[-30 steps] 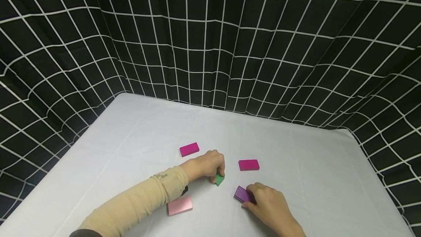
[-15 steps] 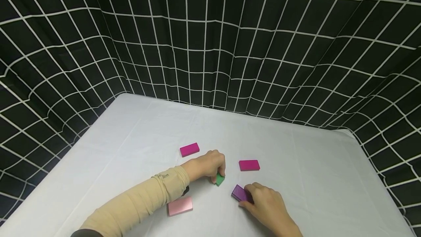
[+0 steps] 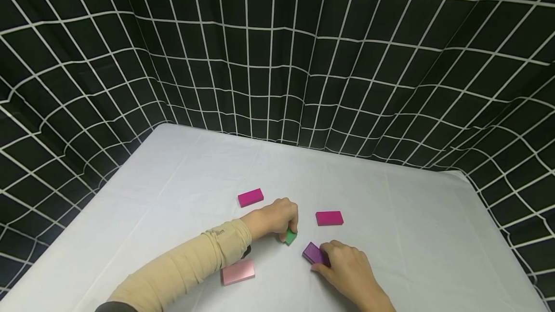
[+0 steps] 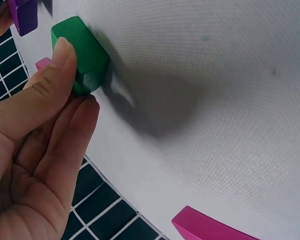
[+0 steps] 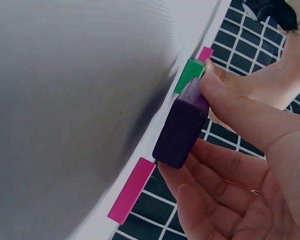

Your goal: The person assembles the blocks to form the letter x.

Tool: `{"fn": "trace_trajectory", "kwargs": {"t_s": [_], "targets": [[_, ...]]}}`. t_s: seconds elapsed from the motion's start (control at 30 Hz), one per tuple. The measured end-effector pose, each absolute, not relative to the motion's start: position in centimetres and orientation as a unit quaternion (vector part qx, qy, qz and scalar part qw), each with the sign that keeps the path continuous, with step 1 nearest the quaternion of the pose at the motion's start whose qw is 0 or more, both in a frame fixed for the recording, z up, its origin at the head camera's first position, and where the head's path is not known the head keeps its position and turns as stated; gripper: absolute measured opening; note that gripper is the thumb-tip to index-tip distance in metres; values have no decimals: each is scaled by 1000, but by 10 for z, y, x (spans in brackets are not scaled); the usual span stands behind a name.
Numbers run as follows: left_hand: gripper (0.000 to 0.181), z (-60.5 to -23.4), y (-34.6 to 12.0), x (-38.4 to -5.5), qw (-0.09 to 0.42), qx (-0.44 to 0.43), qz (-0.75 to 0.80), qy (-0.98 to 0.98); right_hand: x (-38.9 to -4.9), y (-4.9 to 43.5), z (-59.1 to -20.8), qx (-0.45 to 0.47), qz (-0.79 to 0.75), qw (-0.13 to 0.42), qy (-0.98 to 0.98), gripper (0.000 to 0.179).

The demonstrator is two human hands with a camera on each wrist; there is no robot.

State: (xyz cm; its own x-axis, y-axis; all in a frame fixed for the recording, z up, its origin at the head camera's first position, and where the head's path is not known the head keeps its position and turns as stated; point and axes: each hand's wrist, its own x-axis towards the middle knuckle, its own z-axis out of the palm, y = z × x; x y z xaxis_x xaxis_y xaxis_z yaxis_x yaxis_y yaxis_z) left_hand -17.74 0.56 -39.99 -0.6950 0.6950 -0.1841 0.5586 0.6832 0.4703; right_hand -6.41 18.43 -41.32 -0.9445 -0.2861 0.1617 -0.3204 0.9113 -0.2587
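My left hand (image 3: 288, 230) pinches a small green block (image 3: 290, 238) that stands on the white table (image 3: 182, 182). In the left wrist view, thumb and fingers (image 4: 65, 55) hold the green block (image 4: 85, 50) against the cloth. My right hand (image 3: 324, 260) grips a purple block (image 3: 312, 253) just right of the green one, a small gap between them. The right wrist view has the purple block (image 5: 182, 122) held on edge between thumb and fingers, with the green block (image 5: 190, 75) behind it.
Two magenta blocks (image 3: 250, 197) (image 3: 329, 218) lie flat beyond the hands. A light pink block (image 3: 237, 272) lies beside my left forearm. A black curtain with a white grid (image 3: 277, 52) surrounds the table's far and side edges.
My right hand has slid the purple block a little to the left, closer to the green block. The left hand and green block have stayed put.
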Motion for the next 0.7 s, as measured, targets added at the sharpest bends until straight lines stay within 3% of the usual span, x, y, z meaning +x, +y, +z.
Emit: {"fn": "trace_trajectory", "kwargs": {"t_s": [0.7], "targets": [[29,-399,8,-175,170,342,183,906,-69,177,-414,169,132,63,-975,31]]}}
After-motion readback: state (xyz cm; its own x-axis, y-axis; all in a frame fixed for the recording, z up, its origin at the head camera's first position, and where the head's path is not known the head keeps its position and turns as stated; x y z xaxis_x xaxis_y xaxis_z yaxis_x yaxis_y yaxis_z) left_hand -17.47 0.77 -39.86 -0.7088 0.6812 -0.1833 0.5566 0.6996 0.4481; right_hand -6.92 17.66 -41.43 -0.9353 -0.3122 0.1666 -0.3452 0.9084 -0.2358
